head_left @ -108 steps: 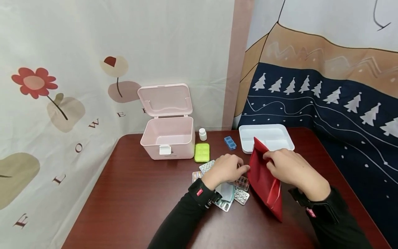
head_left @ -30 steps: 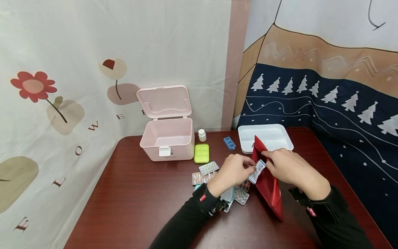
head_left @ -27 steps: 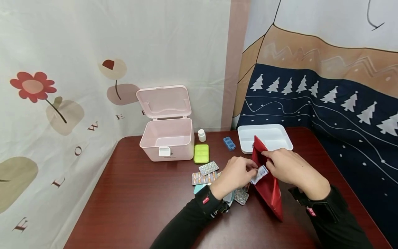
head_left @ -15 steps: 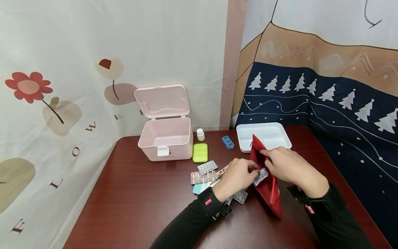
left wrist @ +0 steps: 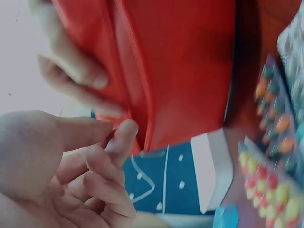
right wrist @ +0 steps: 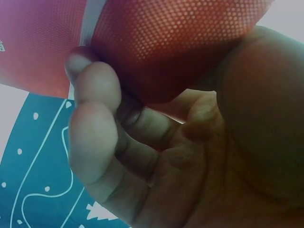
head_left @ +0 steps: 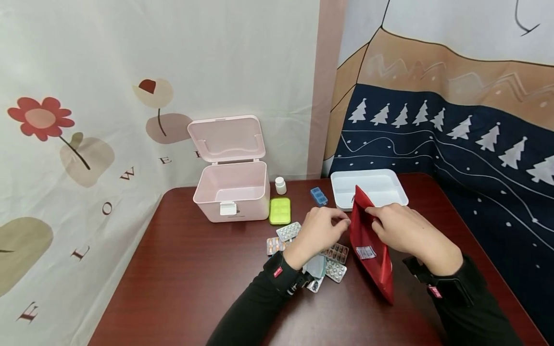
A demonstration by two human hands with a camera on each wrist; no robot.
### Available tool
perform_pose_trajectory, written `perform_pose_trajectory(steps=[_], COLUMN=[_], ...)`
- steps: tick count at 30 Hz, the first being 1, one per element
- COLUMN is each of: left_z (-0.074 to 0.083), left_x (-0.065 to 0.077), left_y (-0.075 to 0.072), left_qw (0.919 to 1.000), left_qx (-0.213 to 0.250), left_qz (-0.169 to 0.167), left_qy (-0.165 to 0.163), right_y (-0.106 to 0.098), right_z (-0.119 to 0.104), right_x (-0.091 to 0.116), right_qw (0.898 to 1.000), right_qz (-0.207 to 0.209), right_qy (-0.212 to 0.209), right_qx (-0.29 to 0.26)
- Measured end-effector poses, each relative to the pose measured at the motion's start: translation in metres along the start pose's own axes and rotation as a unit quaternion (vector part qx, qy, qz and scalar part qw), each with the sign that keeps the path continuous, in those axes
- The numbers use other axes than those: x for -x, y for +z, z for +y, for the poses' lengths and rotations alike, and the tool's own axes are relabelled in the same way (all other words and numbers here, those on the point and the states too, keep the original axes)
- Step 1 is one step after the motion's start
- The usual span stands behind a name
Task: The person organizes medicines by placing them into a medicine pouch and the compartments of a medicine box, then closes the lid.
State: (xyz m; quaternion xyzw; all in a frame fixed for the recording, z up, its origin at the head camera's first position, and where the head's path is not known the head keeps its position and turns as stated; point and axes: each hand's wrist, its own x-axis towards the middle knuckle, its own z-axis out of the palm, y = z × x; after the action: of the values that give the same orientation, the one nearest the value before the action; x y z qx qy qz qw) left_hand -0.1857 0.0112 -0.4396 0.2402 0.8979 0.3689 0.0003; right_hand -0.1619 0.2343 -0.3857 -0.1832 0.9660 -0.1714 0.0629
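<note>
A red pouch [head_left: 373, 257] stands on edge on the table, its zip mouth parted. My right hand [head_left: 402, 230] grips its right side; in the right wrist view the fingers [right wrist: 93, 137] curl under the mesh-textured fabric. At the pouch's left edge is my left hand [head_left: 318, 233], thumb and forefinger [left wrist: 124, 137] together, seeming to pinch the red edge beside the zip. A small white printed piece [head_left: 365, 252] lies against the red inner side, below both hands. Pill blister packs [head_left: 335, 271] are heaped under my left wrist, partly covered.
Behind the pouch is a white tray [head_left: 391, 185]. Farther left stand a blue pill case [head_left: 319, 196], a white bottle [head_left: 280, 185], a lime-green case [head_left: 280, 211] and a pink box [head_left: 240, 211] with its lid raised. Curtains hang behind the table.
The small white printed piece, earlier between my left fingers at the pouch's mouth, now lies lower inside it. My left hand has drawn back up and left to the pouch's edge; the right has kept its grip.
</note>
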Motion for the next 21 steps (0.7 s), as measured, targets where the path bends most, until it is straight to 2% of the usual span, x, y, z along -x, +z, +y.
perform_pose_trajectory(steps=[7,13,16,21], left_z=[-0.018,-0.027,-0.032,-0.038], left_x=[-0.004,-0.004,-0.003,0.001], left_y=[-0.016,-0.024,-0.03,-0.037], left_qw=[0.9976,0.989,0.9843,0.9786], left_qx=[-0.056,-0.117,-0.131,-0.142], left_qz=[-0.029,-0.059,-0.082,-0.118], left_qy=[-0.029,-0.069,-0.085,-0.09], right_y=[0.001,0.001,0.001,0.001], right_z=[0.0,0.001,0.001,0.001], right_x=[0.0,0.0,0.0,0.0], right_qw=[1.0,1.0,1.0,1.0], right_qz=[-0.007,-0.009,-0.009,-0.009], right_qy=[0.0,0.003,0.002,0.005], right_qx=[-0.003,-0.004,-0.004,-0.002])
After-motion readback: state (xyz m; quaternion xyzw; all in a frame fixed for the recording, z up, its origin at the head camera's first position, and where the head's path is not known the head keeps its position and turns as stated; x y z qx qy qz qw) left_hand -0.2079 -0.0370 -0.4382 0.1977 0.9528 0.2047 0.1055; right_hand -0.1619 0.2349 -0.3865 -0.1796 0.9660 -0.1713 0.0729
